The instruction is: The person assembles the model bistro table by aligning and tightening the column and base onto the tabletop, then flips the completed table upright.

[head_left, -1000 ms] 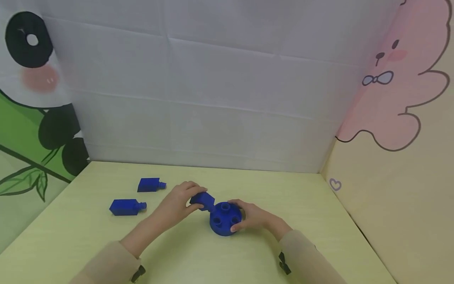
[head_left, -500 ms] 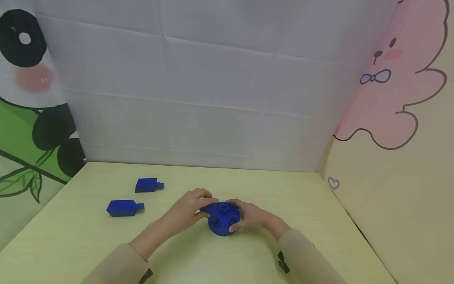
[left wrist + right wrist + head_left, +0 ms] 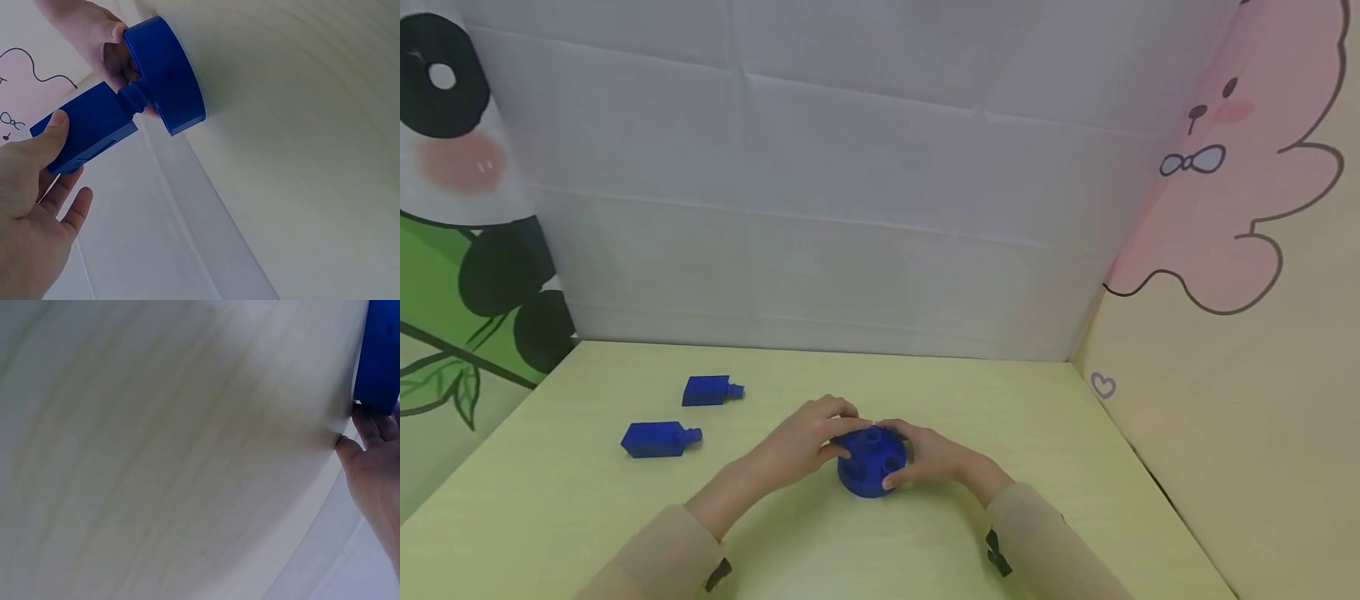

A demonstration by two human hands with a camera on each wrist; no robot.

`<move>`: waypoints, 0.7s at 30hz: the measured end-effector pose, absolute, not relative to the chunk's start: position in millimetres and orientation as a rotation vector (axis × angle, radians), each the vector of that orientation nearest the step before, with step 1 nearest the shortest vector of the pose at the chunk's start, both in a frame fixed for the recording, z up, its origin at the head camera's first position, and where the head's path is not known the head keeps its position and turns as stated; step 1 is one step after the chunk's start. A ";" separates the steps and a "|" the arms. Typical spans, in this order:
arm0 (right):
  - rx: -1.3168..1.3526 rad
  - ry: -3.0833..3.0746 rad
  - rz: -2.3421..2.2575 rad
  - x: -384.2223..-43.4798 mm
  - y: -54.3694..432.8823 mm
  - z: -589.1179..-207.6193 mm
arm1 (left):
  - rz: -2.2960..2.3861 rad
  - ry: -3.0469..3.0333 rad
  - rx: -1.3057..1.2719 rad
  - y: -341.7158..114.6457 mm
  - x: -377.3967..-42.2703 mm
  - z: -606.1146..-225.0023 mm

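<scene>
In the head view, my left hand [image 3: 805, 442] grips a blue rectangular block with a stepped, threaded-looking neck [image 3: 87, 128]. Thumb and fingers pinch its sides, and the block is held tilted. Its neck end is at one of the sockets in the top of a round blue base [image 3: 867, 483], as the left wrist view shows from the side. My right hand [image 3: 936, 457] holds that base from the right, thumb in front and fingers behind the rim. At the right edge of the right wrist view, the right hand's fingers are at the base's side.
Two more blue necked blocks lie on the left of the table, one nearer [image 3: 657, 439] and one farther back [image 3: 706, 390]. A pale cloth wall [image 3: 850, 250] rises behind the yellowish table [image 3: 1000, 408]. Printed side panels stand left and right.
My left hand has moved right and slightly down, bringing the block from the base's upper left edge over to its socket. The right hand keeps its hold on the base.
</scene>
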State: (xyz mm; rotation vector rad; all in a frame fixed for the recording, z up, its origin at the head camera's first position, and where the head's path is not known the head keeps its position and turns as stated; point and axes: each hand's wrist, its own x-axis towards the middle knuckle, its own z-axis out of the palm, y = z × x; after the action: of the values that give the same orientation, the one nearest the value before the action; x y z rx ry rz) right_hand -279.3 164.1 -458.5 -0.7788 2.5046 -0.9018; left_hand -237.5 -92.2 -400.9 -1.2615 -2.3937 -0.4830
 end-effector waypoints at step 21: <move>-0.785 2.525 -0.864 -277.7 162.4 -456.3 | -1.103 -2.695 -1.045 -87.5 -245.7 -420.9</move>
State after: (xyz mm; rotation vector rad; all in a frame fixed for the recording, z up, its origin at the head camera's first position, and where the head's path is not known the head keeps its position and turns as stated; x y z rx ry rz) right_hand -277.7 162.4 -456.3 -0.7850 2.5249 -0.8643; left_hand -245.7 -87.5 -420.9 -1.0451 -2.6948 -1.1034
